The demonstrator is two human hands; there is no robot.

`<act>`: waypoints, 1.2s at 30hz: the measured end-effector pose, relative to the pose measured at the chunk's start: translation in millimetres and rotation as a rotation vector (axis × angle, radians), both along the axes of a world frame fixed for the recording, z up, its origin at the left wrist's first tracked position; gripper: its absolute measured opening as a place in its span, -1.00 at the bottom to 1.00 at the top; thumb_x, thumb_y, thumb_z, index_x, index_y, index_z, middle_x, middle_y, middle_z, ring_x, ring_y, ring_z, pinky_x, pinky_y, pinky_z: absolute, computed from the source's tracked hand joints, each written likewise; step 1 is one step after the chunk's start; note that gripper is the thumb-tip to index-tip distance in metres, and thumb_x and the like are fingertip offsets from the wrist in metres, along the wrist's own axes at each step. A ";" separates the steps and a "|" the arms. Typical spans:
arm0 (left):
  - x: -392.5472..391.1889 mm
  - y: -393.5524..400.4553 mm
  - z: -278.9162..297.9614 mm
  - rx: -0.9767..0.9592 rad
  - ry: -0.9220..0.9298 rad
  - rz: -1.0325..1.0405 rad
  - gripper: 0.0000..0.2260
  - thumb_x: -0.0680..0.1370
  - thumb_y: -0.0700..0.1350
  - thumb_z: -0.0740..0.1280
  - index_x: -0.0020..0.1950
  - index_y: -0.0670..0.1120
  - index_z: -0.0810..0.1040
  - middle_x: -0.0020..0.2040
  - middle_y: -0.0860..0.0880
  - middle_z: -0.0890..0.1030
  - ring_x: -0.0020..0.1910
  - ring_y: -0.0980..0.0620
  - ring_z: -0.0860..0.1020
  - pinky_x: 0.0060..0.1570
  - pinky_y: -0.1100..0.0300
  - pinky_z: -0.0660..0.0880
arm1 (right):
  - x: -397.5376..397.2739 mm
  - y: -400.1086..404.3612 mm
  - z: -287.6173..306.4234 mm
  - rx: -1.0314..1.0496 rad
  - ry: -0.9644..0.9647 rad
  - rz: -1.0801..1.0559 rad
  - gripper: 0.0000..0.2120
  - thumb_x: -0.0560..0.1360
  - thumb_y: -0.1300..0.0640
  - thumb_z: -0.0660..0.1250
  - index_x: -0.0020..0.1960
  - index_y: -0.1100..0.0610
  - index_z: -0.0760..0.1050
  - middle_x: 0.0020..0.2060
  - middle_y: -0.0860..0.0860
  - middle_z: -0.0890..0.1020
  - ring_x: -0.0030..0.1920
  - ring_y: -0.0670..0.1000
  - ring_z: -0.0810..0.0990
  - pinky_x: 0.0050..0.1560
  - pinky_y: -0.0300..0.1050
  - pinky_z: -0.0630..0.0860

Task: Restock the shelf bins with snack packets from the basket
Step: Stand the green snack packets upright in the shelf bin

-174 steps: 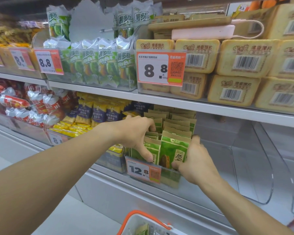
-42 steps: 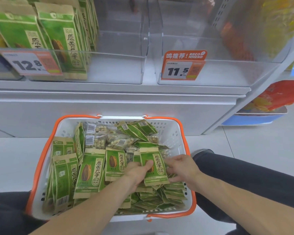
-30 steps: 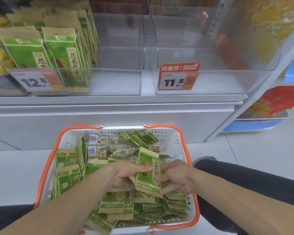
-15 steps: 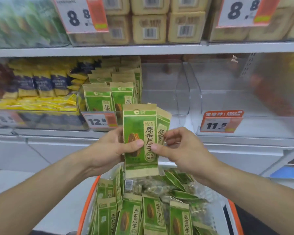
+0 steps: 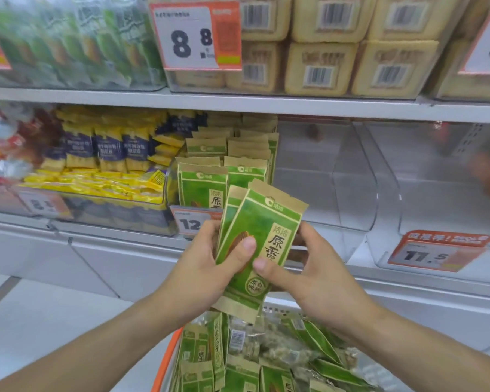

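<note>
A small stack of green and tan snack packets is held upright in front of the shelf. My left hand grips its left side with the thumb on the front. My right hand grips its right side, thumb also on the front. Behind them the clear shelf bin with the 12.8 price tag holds rows of the same green packets in its left half. Below, the white basket with an orange rim holds several more green packets.
A clear bin with an 11.5 tag stands to the right. Yellow and purple packets fill the bin on the left. The upper shelf carries tan boxes and green bags.
Both hands lifted the packets out of the basket and up toward the 12.8 bin. The stack now tilts slightly to the right and sits closer to the bin front.
</note>
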State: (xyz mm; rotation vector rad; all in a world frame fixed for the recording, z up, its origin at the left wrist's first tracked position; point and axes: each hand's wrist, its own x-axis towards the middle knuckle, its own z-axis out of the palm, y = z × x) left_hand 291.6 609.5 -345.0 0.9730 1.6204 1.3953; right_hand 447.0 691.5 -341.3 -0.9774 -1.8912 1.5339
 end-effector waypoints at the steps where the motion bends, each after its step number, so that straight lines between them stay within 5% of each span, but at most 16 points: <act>1: -1.6 1.0 0.2 0.023 0.008 0.007 -0.58 0.41 0.07 0.39 0.19 -0.06 0.45 0.02 -0.03 0.70 -0.02 0.07 0.69 -0.17 0.24 0.60 | -2.9 4.1 -1.1 0.014 0.007 0.006 -0.47 0.36 0.00 0.59 0.23 -0.15 0.44 0.03 -0.26 0.65 0.12 -0.22 0.59 0.19 0.05 0.56; 5: -8.1 0.2 3.4 0.102 0.077 -0.087 -0.62 0.48 0.08 0.39 0.24 0.00 0.44 0.09 0.03 0.68 0.08 0.07 0.66 -0.02 0.19 0.60 | -8.7 22.9 4.9 -0.177 0.115 0.238 -0.31 0.31 0.27 0.62 0.35 0.06 0.41 0.09 0.00 0.70 0.11 0.01 0.68 0.12 0.03 0.62; 7: -10.9 -1.6 6.6 0.129 0.134 -0.127 -0.59 0.50 0.17 0.36 0.29 0.05 0.43 0.14 0.07 0.66 0.14 0.10 0.63 0.04 0.18 0.58 | -9.6 32.8 12.3 -0.093 0.153 0.316 -0.36 0.31 0.39 0.57 0.33 0.14 0.46 0.09 0.08 0.70 0.11 0.06 0.68 0.07 -0.04 0.63; 11: -25.2 -0.5 13.9 0.204 0.403 0.057 -0.60 0.58 0.19 0.22 0.40 0.14 0.36 0.23 0.24 0.54 0.26 0.25 0.49 0.13 0.38 0.45 | -15.2 50.2 35.4 0.335 0.242 0.032 -0.37 0.25 0.27 0.63 0.25 0.08 0.48 0.03 -0.16 0.70 0.06 -0.17 0.67 0.04 -0.31 0.56; 15: -37.5 4.1 15.1 0.245 0.749 0.188 -0.63 0.60 -0.17 0.33 0.38 0.04 0.41 0.31 0.12 0.44 0.32 0.32 0.36 0.14 0.59 0.27 | -17.8 69.1 42.1 0.604 0.269 -0.146 -0.38 0.31 0.23 0.62 0.17 -0.10 0.35 -0.01 -0.47 0.58 0.10 -0.35 0.56 0.10 -0.45 0.44; 21: -42.9 10.4 0.9 0.125 0.946 0.153 -0.54 0.53 -0.03 0.26 0.44 -0.01 0.40 0.46 0.10 0.28 0.49 0.15 0.20 0.42 0.27 0.12 | -42.3 78.1 29.2 0.576 -0.006 0.000 -0.36 0.29 0.13 0.65 0.17 -0.10 0.31 0.00 -0.31 0.59 0.00 -0.36 0.57 -0.06 -0.52 0.43; 25: -47.4 5.3 -4.7 0.072 0.935 0.160 -0.56 0.57 -0.11 0.35 0.44 0.04 0.39 0.47 0.11 0.25 0.48 0.16 0.18 0.41 0.21 0.16 | -50.1 79.1 26.8 0.606 -0.236 0.040 -0.36 0.36 -0.09 0.58 0.27 -0.07 0.27 0.05 -0.24 0.52 0.03 -0.21 0.50 -0.07 -0.37 0.37; 30: -55.5 2.3 -9.4 0.035 0.968 0.197 -0.54 0.54 -0.14 0.38 0.44 -0.01 0.40 0.48 0.06 0.25 0.48 0.08 0.20 0.44 0.12 0.19 | -52.5 83.1 28.0 0.599 -0.249 -0.010 -0.44 0.43 -0.11 0.50 0.30 -0.01 0.32 0.13 -0.14 0.57 0.11 -0.12 0.54 0.09 -0.19 0.48; 36: -56.3 12.7 -13.5 0.042 1.042 0.210 -0.47 0.52 -0.14 0.37 0.48 -0.02 0.35 0.55 0.01 0.17 0.55 0.01 0.11 0.47 0.02 0.16 | -58.9 78.8 19.7 0.533 -0.352 -0.008 -0.49 0.56 -0.07 0.36 0.40 0.07 0.26 0.22 -0.04 0.58 0.22 0.02 0.54 0.04 -0.15 0.41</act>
